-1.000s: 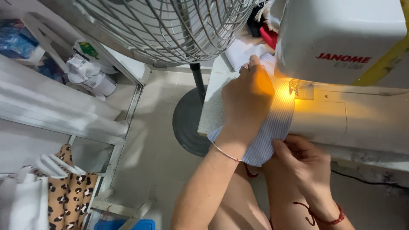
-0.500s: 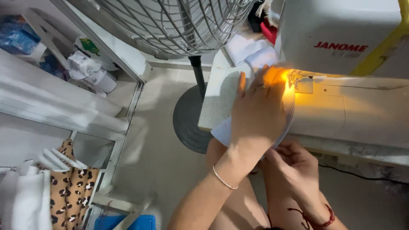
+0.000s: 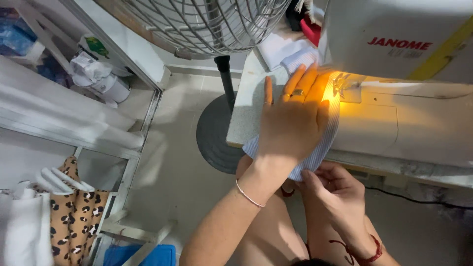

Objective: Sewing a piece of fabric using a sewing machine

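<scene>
Since half a second ago the left hand (image 3: 290, 123) has slid forward along the striped cloth (image 3: 322, 148), its spread fingers (image 3: 268, 93) now reaching closer to the lit needle area, and the right hand (image 3: 335, 189) has come up a little under the cloth's near edge.

At the far left, a leopard-print garment (image 3: 74, 216) hangs beside white hangers, below a white shelf (image 3: 64, 123) that carries white rolls and bags. Next comes the stand fan (image 3: 207, 24), its pole dropping to a round dark base (image 3: 217, 133) on the floor. The grey tabletop (image 3: 246, 113) begins just right of that pole. The pale blue striped cloth lies on it, partly hanging off the near edge. The left hand presses flat on the cloth, fingers wide and extended, with rings on two of them. The right hand pinches the cloth's hanging corner, fingers narrow around it. At the right stands the white sewing machine (image 3: 404, 59), its lamp glowing orange over the cloth.
</scene>
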